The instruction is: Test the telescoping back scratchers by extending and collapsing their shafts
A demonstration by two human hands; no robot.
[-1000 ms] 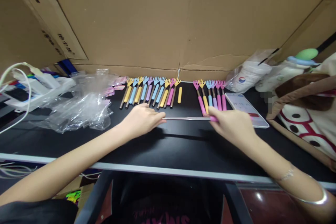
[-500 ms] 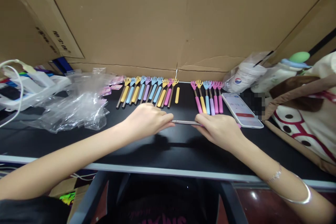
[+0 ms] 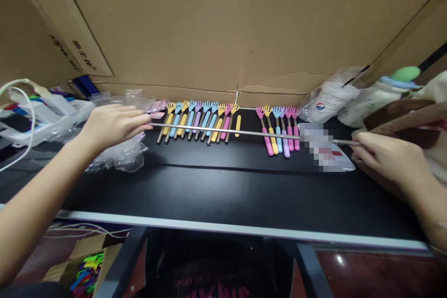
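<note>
The left hand (image 3: 110,125) and the right hand (image 3: 394,153) hold a telescopic rod (image 3: 244,133) between them, drawn out long and level above the black desk (image 3: 209,195). The left fingertips are together, pinched on its thin end, where a speck of pink shows. The right fingers are curled and clamped on the thicker end (a blurred patch hides a short stretch of the rod just left of that grip).

Beyond the rod, left of the middle, lies a row of claw-headed back scratchers (image 3: 206,121) in yellow, blue, purple and pink, with loose coloured grips beside their bare metal shafts. One yellow grip (image 3: 238,125) lies at the right end of that row. Farther right, apart from it, a second group of six back scratchers (image 3: 277,137) has grips fitted on the shafts.

A phone (image 3: 338,153) lies right of this group, near the right hand and partly hidden by the blur. At the far right stand a white cup (image 3: 324,102) in clear plastic and a bottle (image 3: 363,102). To the left, crumpled clear bags (image 3: 122,158) lie under and beside the left hand, with a white power strip (image 3: 66,114) farther left.
</note>
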